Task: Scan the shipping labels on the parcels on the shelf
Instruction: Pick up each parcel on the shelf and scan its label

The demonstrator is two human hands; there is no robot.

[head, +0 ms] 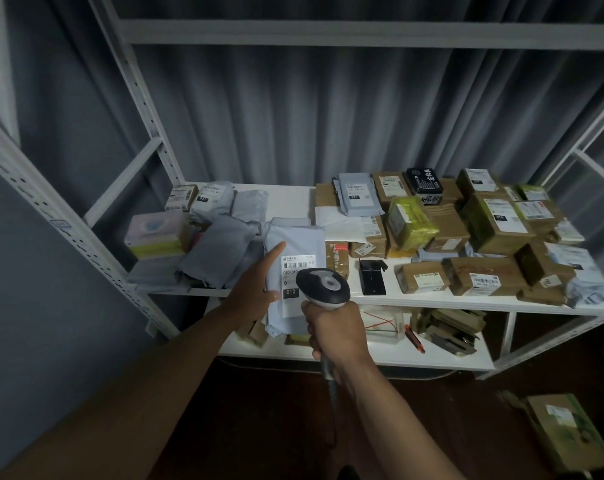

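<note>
From the head camera, the left hand (255, 278) grips a grey mailer bag (293, 244) at the front edge of the white shelf (290, 199), its shipping label (298, 284) facing up. The right hand (335, 332) is wrapped round a barcode scanner (323, 284) just over the label. Brown parcels (494, 223) crowd the shelf's right side.

Head view, looking forward and down

One wide-angle camera looks from above at the white shelf (380, 299), close enough that both forearms reach in.

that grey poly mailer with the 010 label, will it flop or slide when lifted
Probably floppy: the grey poly mailer looks like a soft, wrinkled bag. Its smooth film may slip, so the left hand gripping its edge helps. It is likely light.
</note>
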